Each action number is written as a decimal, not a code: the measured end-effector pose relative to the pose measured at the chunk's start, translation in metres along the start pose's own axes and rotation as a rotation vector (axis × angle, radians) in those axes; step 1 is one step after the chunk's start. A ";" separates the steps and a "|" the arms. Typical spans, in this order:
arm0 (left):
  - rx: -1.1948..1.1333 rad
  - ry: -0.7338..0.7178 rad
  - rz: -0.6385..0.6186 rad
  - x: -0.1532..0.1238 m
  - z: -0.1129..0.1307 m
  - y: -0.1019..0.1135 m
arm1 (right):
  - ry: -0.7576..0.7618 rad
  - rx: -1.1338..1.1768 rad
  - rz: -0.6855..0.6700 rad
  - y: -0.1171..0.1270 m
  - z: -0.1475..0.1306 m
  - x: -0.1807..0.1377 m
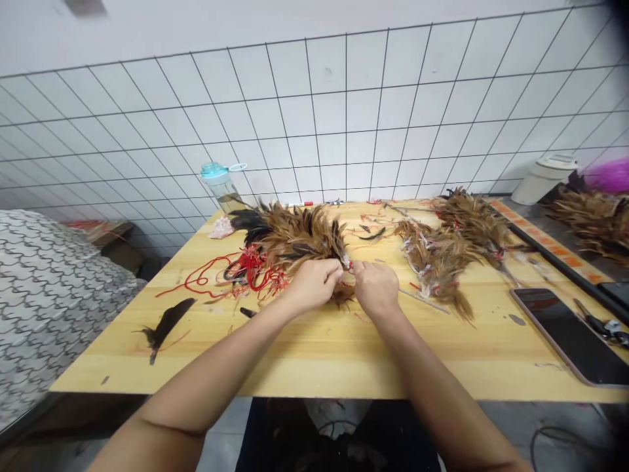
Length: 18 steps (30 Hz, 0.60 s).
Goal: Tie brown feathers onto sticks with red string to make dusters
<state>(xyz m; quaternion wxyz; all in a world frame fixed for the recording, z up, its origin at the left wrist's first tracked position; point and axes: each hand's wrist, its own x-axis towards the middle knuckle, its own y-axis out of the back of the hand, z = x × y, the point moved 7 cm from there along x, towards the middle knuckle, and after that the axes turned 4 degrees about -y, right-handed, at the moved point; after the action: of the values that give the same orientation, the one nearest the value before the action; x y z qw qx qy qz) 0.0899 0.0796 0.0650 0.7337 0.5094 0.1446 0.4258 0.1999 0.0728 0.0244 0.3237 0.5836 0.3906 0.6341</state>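
Note:
A feather duster point(304, 233) with brown and black feathers lies across the middle of the table, its feathered end to the left. My left hand point(317, 283) is closed at the lower end of the feathers. Right beside it, my right hand point(376, 285) is closed around the duster's thin stick point(425, 301), which runs out to the right. A bit of red and white binding point(348, 263) shows between the two hands. What exactly lies under the fingers is hidden. Left of my left hand is a tangle of red string point(253, 269).
More feather bundles point(437, 255) lie to the right. A phone point(570, 334) and scissors point(602, 328) are near the right edge. A water bottle point(221, 187) stands at the back left, a white lidded container point(543, 178) at the back right. One dark feather point(170, 324) lies at the front left.

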 end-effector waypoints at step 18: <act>0.305 0.064 -0.316 0.111 -0.040 0.025 | 0.254 0.058 -0.150 -0.007 -0.028 -0.010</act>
<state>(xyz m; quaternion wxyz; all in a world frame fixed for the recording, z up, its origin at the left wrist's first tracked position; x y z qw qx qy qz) 0.1178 0.1931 0.0937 0.7008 0.5715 0.3087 0.2948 0.1730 0.0639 0.0131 0.3009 0.4770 0.4891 0.6654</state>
